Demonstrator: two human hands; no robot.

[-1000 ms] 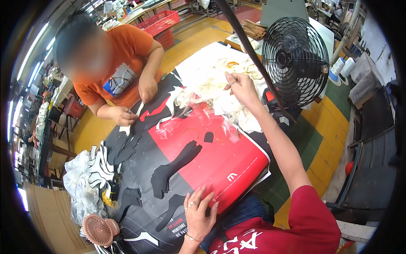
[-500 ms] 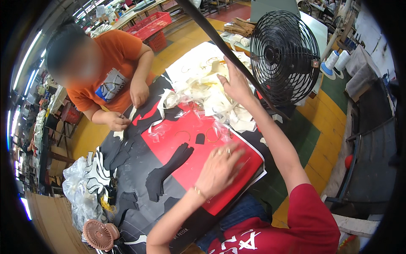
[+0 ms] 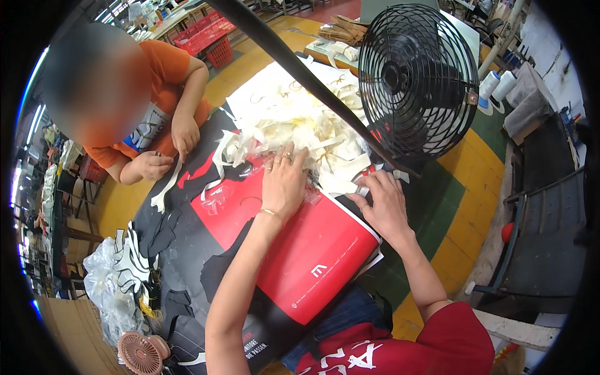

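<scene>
My left hand [image 3: 284,186] lies palm down at the near edge of a heap of cream fabric scraps [image 3: 306,128], over some clear plastic. Its fingers are stretched out and a little apart, holding nothing I can see. To its right, my right hand [image 3: 384,205] touches the heap's right edge beside a white scrap [image 3: 340,183], thumb apart from the bent fingers. A red printed sheet [image 3: 325,250] lies under the heap's near side and between my forearms. Dark cut fabric pieces [image 3: 215,272] sit left of my left forearm, partly hidden by it.
Across the table another person holds a white strip [image 3: 167,187]. A black fan [image 3: 415,81] stands at the right behind a dark slanting pole [image 3: 300,72]. At the left are a plastic bag [image 3: 103,281], striped pieces [image 3: 131,259] and a small pink fan [image 3: 140,353].
My right hand has come back from the heap's far side to its near right edge. My left hand has moved forward from above the red sheet to the scraps.
</scene>
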